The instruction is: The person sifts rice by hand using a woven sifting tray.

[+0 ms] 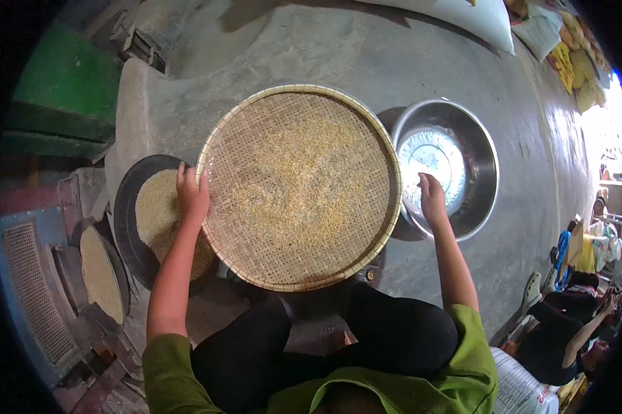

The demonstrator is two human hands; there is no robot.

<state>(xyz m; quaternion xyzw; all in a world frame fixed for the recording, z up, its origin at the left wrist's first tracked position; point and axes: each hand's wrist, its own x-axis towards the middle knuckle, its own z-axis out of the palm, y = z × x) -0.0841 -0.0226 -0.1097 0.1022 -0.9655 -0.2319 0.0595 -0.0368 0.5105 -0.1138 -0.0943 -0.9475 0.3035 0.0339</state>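
A round woven tray (304,262) with a pale rim lies over my lap, grain (304,179) spread thinly across its middle. My left hand (193,195) grips the tray's left rim. Off the right rim, my right hand (432,196) is raised over a shiny metal basin (487,165); its fingers are pressed together, and anything between them is too small to make out. Beneath my left forearm stands a dark basin (128,221) holding more grain, partly hidden by the arm and tray.
At the far left are another grain-filled pan (100,276), a blue machine with a mesh panel (35,286) and a green box (66,83). White sacks (449,21) lie at the top. A person in dark clothes (552,338) sits at the lower right, beside a sack (521,386).
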